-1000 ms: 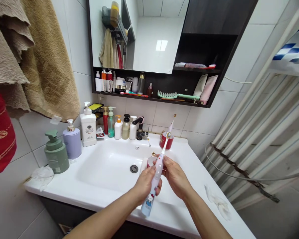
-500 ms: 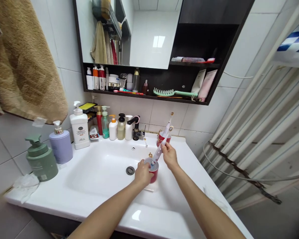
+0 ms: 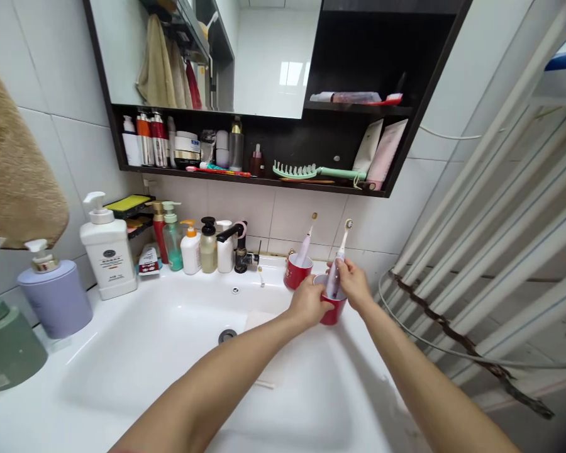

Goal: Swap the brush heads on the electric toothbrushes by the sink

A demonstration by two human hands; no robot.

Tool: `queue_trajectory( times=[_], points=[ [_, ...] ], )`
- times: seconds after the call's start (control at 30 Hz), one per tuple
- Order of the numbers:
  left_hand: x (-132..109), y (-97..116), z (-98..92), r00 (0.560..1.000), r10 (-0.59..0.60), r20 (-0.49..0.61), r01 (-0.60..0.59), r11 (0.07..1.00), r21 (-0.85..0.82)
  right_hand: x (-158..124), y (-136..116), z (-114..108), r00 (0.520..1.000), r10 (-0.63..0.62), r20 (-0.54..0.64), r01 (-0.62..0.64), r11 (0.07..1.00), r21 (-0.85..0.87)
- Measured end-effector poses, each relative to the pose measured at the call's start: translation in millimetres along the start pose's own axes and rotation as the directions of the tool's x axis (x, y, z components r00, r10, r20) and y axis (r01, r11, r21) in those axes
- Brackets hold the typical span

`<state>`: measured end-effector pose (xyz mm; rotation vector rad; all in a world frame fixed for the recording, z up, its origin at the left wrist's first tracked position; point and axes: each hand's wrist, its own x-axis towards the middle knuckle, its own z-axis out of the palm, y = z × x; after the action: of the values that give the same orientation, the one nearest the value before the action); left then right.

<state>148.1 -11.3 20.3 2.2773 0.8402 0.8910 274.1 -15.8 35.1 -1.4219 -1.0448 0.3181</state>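
Note:
My left hand [image 3: 307,302] is wrapped round a red cup [image 3: 332,308] at the back right corner of the white sink counter [image 3: 358,371]. My right hand [image 3: 353,282] pinches the handle of an electric toothbrush [image 3: 338,258] that stands upright inside this cup, head up. Just left of it stands a second red cup [image 3: 297,272] with another toothbrush [image 3: 305,240] in it.
The black faucet [image 3: 238,245] and a row of pump bottles [image 3: 191,245] line the back of the basin [image 3: 183,327]. A large white pump bottle [image 3: 107,248], a lilac dispenser [image 3: 54,292] and a green one [image 3: 4,346] stand at the left. A dark shelf [image 3: 264,179] hangs above; white rails [image 3: 500,251] run along the right.
Both hands moved back and right with the red cup, from over the basin to beside the other red cup. The toothbrush went from hand-held to standing inside the cup.

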Motion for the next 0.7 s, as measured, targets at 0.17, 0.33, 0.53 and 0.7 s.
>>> queue_trajectory(
  times=[0.17,0.33,0.53,0.7],
  points=[
    [45,2,24.4,0.997,-0.064,0.035,0.063,0.997,0.036,41,19,-9,0.997,0.030,-0.074,-0.034,0.998,-0.052],
    [71,-7,43.2,0.994,-0.104,0.044,0.100,0.992,0.071,67,40,-4,0.993,0.045,-0.112,-0.054,0.995,-0.082],
    [72,-14,40.9,0.999,-0.037,0.036,0.033,0.995,0.094,82,49,-3,0.994,0.059,-0.091,-0.069,0.992,-0.105],
    [66,-40,11.7,0.995,0.060,-0.075,-0.038,0.961,0.273,76,41,-10,0.978,0.034,-0.206,-0.067,0.986,-0.154]
  ],
)
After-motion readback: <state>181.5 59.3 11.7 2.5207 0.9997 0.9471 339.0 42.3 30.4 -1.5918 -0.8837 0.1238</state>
